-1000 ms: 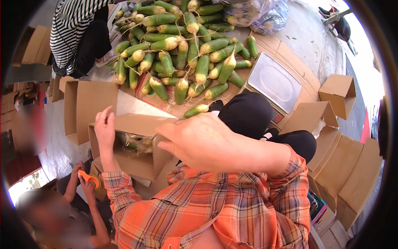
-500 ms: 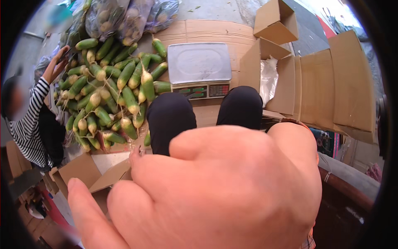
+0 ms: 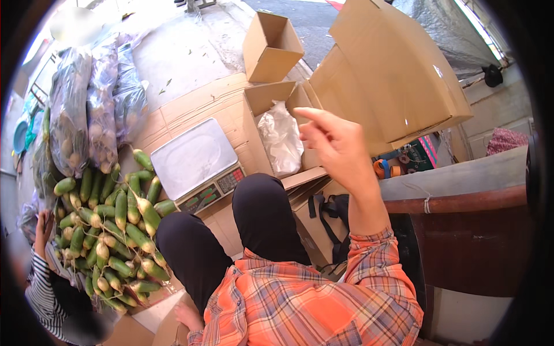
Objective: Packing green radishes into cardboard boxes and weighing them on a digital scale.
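Note:
My right hand [image 3: 340,141] is raised over the right side of an open cardboard box [image 3: 254,98]. Its index finger is stretched out, and I see nothing held between the fingers. Inside that box lies a crumpled clear-white plastic bag [image 3: 281,138], close to the fingertips; I cannot tell whether they touch. My left hand [image 3: 187,314] is low beside my left knee, partly hidden by my sleeve, near a cardboard flap [image 3: 168,328]. A digital scale [image 3: 196,153] with a bare metal plate stands before my knees. Left of it is a heap of green-and-white radishes [image 3: 115,230].
Bagged radishes [image 3: 72,115] lie behind the heap. At the left another person in a striped sleeve [image 3: 40,277] reaches to the heap. A smaller open box [image 3: 274,49] and a large box [image 3: 398,75] stand ahead and right. Orange tape rolls [image 3: 385,169] lie beside a brown-edged table [image 3: 461,202].
The view has turned to the right. My right hand, which filled the foreground, is now farther off, over the box with the plastic bag. My left hand now shows at the lower edge.

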Demonstrator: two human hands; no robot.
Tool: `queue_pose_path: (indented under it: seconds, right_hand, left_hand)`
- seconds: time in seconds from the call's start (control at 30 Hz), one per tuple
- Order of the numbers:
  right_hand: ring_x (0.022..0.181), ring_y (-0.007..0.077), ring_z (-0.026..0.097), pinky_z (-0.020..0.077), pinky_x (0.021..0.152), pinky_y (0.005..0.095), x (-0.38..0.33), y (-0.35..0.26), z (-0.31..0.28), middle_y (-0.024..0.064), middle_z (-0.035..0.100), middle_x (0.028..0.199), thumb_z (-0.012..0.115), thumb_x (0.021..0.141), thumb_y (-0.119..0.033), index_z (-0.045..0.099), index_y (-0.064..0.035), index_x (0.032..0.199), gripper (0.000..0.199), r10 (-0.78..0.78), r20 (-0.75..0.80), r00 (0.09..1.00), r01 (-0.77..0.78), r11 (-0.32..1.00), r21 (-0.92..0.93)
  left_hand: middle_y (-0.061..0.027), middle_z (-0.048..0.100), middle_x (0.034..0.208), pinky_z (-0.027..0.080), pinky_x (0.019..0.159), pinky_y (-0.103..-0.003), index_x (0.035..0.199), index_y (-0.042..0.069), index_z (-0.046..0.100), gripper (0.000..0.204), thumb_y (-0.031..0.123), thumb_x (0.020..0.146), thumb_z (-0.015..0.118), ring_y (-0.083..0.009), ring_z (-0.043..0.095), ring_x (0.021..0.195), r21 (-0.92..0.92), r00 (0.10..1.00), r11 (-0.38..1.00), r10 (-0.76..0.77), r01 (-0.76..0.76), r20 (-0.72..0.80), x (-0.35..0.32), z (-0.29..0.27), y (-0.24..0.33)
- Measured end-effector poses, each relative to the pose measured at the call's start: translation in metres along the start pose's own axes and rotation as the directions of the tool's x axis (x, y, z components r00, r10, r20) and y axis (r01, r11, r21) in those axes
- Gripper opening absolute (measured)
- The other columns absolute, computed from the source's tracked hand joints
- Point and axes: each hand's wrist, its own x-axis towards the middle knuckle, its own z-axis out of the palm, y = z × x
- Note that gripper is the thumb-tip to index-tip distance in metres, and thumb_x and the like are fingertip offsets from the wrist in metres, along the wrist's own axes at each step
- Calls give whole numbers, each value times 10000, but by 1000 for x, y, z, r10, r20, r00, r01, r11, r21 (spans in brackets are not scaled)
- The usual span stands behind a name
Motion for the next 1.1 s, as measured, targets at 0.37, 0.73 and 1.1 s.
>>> queue_pose_path:
  seconds: [0.37, 0.73, 1.1]
  right_hand:
    - [737, 168, 614, 478, 624, 276, 92, -2, -90, 85, 647, 824, 523, 862, -166, 642, -55, 991, 208, -218, -320, 922, 35, 870, -491]
    - [868, 221, 642, 537, 635, 382, 286, 137, -85, 43, 601, 1059, 469, 828, -132, 654, -108, 894, 198, -169, 148, 974, 134, -89, -987]
    - [844, 229, 651, 544, 478, 408, 286, 128, -93, 61, 655, 933, 525, 816, -116, 673, -53, 943, 205, 150, 27, 988, 72, -305, -950]
  left_hand:
    - [-145, 567, 962, 455, 765, -463, 982, 61, 581, 208, 164, 814, 516, -311, 564, 919, -29, 955, 998, -50, 61, 291, 0, 16, -3]
    - [-172, 621, 882, 481, 752, -396, 971, 42, 638, 292, 208, 732, 613, -317, 602, 843, -561, 992, 823, -31, 94, 120, 12, -10, 20]
    - [-174, 634, 843, 491, 723, -348, 965, 5, 635, 250, 134, 752, 610, -274, 626, 783, -784, 999, 620, -1, 37, 46, 44, -6, 24]
